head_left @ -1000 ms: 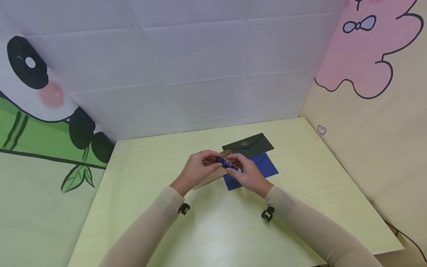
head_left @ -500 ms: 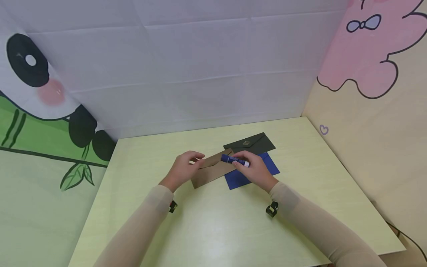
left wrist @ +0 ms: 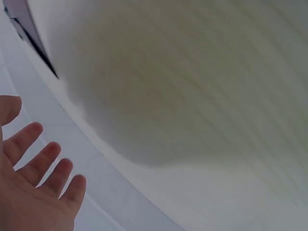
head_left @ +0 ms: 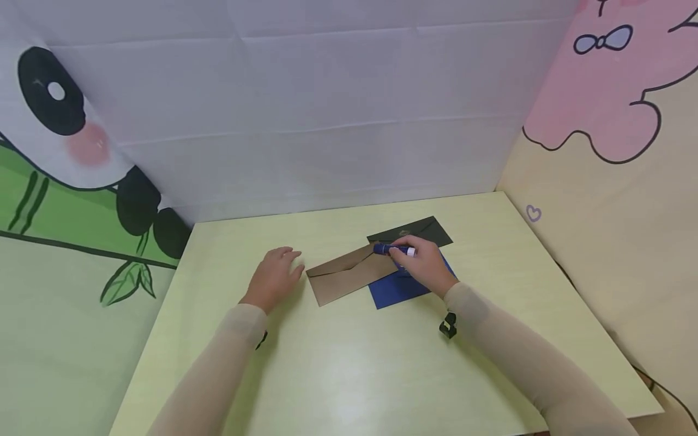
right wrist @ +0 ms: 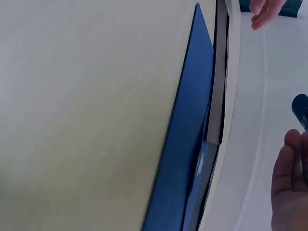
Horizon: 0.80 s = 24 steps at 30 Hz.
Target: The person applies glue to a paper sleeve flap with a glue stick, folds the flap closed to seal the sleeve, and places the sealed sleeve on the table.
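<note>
My right hand (head_left: 428, 266) holds a blue glue stick (head_left: 386, 249) with a white end, over the right end of the brown envelope (head_left: 349, 278). In the right wrist view, the dark tip of the glue stick (right wrist: 301, 108) shows at the right edge, above my fingers. My left hand (head_left: 272, 278) is left of the brown envelope, apart from it, with nothing in its grasp. The left wrist view shows the fingers of that hand (left wrist: 38, 187) spread and slightly bent. A blue envelope (head_left: 395, 293) lies partly under the brown one, below my right hand.
A dark green envelope (head_left: 428, 226) lies behind, partly hidden by the right hand. The pale table (head_left: 338, 369) ends at a white cloth wall (head_left: 327, 121), with painted walls on either side. A black cable (head_left: 676, 399) runs past the right corner.
Both hands were together at the glue stick; the left hand has let go and moved left, off the brown envelope. My right hand has carried the glue stick slightly right and back.
</note>
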### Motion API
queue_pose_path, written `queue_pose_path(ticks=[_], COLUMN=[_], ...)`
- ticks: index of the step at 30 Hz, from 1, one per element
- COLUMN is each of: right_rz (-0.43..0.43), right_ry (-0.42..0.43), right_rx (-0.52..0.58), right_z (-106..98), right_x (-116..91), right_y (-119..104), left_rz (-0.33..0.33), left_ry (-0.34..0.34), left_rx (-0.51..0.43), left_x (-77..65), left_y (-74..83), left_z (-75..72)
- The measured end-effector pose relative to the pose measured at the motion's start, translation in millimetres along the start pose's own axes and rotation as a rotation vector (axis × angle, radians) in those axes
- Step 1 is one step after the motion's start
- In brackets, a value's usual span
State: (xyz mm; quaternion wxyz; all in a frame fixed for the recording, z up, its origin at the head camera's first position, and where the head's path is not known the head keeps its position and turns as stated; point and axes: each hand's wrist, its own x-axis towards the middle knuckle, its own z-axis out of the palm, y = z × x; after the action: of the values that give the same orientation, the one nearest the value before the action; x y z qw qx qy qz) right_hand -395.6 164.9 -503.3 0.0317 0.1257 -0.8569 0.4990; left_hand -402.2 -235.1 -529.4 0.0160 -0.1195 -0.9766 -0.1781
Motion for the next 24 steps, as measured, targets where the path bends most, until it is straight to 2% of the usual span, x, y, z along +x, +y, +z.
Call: queue_pose_path(ticks=[4, 5, 9, 11, 13, 19, 24], right_rz=[0.006, 0.014, 0.044, 0.052, 0.049, 0.037, 0.055], right_ry=[0.020, 0.023, 0.021, 0.012, 0.003, 0.002, 0.003], right_rx=[-0.082, -0.097, -0.143, -0.161, -0.191, -0.293, -0.332], right_z=[-4, -6, -11, -13, -16, -25, -27], right_x=[20, 26, 50, 61, 73, 98, 115], right_y=[-1, -1, 3, 5, 8, 16, 23], left_rz=[0.006, 0.011, -0.013, -0.023, -0.032, 0.032, 0.068], left_ry=[0.018, 0.028, -0.004, -0.013, -0.029, -0.001, 0.026], left_rx=[0.081, 0.086, 0.088, 0.088, 0.087, 0.099, 0.092], left_x=[-3.8, -3.2, -7.4, -9.2, -12.4, -18.0, -22.5], left_y=[-18.5, -27.6, -34.6, -33.3, -23.8, -6.7, 2.9], left_z=[0.3, 4.9, 3.1, 2.3, -2.9, -2.8, -2.7])
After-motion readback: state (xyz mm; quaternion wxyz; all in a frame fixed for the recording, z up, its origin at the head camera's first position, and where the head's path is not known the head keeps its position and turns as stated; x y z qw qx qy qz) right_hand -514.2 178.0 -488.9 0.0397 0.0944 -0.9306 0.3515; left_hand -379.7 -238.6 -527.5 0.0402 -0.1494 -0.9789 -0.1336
